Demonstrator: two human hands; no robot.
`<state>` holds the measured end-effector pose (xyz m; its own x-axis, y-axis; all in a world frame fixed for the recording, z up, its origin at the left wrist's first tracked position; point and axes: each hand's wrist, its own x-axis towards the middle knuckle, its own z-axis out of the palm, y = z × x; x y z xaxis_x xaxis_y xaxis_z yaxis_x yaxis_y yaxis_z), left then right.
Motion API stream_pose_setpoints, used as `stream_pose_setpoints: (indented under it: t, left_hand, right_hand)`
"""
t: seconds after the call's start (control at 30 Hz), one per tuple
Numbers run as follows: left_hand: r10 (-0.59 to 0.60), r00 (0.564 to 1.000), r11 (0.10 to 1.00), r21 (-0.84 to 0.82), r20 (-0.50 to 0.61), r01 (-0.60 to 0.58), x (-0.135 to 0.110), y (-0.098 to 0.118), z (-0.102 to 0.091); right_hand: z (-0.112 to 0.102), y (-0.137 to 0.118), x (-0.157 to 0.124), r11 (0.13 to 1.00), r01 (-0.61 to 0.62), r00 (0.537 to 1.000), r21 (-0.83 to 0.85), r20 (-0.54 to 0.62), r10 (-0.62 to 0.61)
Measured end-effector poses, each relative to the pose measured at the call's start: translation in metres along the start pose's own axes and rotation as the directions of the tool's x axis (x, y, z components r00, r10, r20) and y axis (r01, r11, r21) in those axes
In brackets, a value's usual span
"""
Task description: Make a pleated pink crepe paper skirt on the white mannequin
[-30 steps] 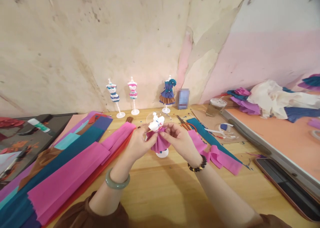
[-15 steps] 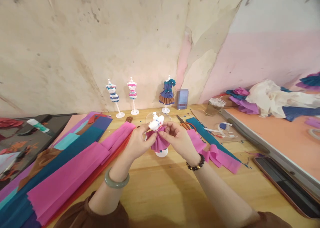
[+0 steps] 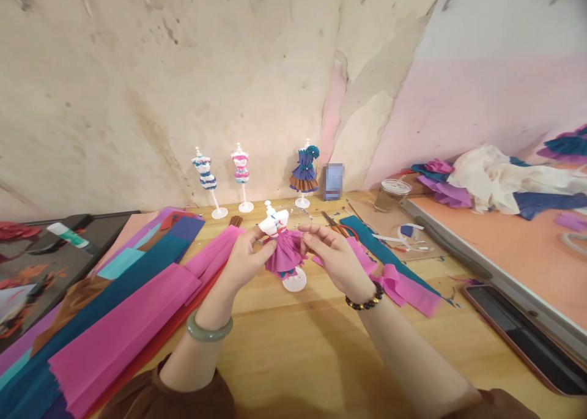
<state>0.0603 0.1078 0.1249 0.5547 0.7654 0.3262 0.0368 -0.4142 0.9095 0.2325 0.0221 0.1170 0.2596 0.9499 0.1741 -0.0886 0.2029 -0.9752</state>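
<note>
A small white dress form [image 3: 275, 223] with red and blue marks on its bust tilts to the left over its round white base. Round its waist flares a gathered magenta crepe paper skirt [image 3: 285, 254], with a bit of teal showing under the hem. My left hand [image 3: 245, 257] is closed on the dress form at the waist, thumb in front and fingers behind. With thumb and fingertips, my right hand [image 3: 337, 254] pinches the skirt's right edge. Beyond my right hand lies a curled magenta crepe strip [image 3: 403, 287].
Three more dress forms stand by the wall, one in a blue and brown dress [image 3: 305, 168]. Folded crepe paper [image 3: 123, 309] covers the left side. Scissors [image 3: 342, 226], a lidded cup [image 3: 393, 194] and a phone [image 3: 523, 339] lie or stand to the right.
The dress form has tipped and shifted left in my left hand. My right hand has moved from the front of the waist to the skirt's right edge, and more skirt shows.
</note>
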Motion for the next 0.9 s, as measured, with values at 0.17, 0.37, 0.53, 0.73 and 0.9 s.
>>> stream_pose_setpoints:
  t: [0.17, 0.37, 0.53, 0.73, 0.9]
  left_hand:
    - [-0.007, 1.0, 0.999, -0.038, -0.026, 0.006, 0.002, -0.007, -0.006]
    - [-0.013, 1.0, 0.999, -0.033, -0.024, 0.012, 0.003, -0.004, -0.004]
    - [0.025, 1.0, 0.999, 0.032, 0.013, -0.025, 0.0, 0.005, -0.002]
    - [0.076, 0.994, 0.993, 0.087, 0.072, -0.083, -0.003, 0.012, 0.0]
    - [0.104, 0.991, 0.989, 0.101, 0.084, -0.113, -0.006, 0.012, 0.001]
  right_hand:
    - [-0.008, 0.002, 0.0, 0.997, 0.054, 0.996, -0.046, -0.075, -0.057]
    - [0.005, -0.001, -0.003, 0.958, 0.147, 0.975, -0.247, -0.126, -0.182]
    - [0.015, -0.008, 0.011, 0.869, 0.253, 0.961, -0.425, 0.006, -0.277]
    - [0.014, -0.018, 0.024, 0.726, 0.421, 0.906, -0.543, 0.206, -0.371]
    - [0.011, -0.016, 0.021, 0.569, 0.491, 0.858, -0.66, 0.254, -0.445]
